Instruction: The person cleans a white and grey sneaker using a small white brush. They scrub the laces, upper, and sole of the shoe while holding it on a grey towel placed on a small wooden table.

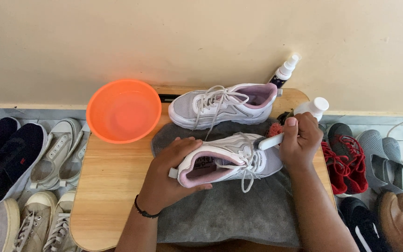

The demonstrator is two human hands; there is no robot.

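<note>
**Sneaker held at the heel, brush at its toe**

Sneaker point(232, 161), white and grey with a pink lining, lies on its side on a grey towel point(229, 210) in the middle of a small wooden table point(108, 186). Its heel points to 9 o'clock and its toe to 3 o'clock. The left hand point(171, 179) is closed around the heel end, thumb below the opening and fingers curled over the top edge; a dark band sits on that wrist. The right hand point(299, 140), at 3 o'clock from the shoe, is wrapped tightly around the white handle of a brush point(269, 141), whose head lies against the toe end of the upper. Loose laces hang down from the shoe onto the towel.

Further back, at 12 o'clock from the held shoe, a second matching sneaker point(225, 105) stands upright on the table, its toe to 9 o'clock, partly on the towel's far edge. At 10 o'clock an orange bowl point(123, 110) holding clear water sits at the table's back corner. At 1 o'clock a white spray bottle point(285, 70) leans against the beige wall, and a white-capped bottle point(316, 107) stands just behind the right hand.

On the floor, canvas shoes point(47, 158) lie at 9 o'clock, and red and grey shoes point(350, 158) at 3 o'clock.
</note>
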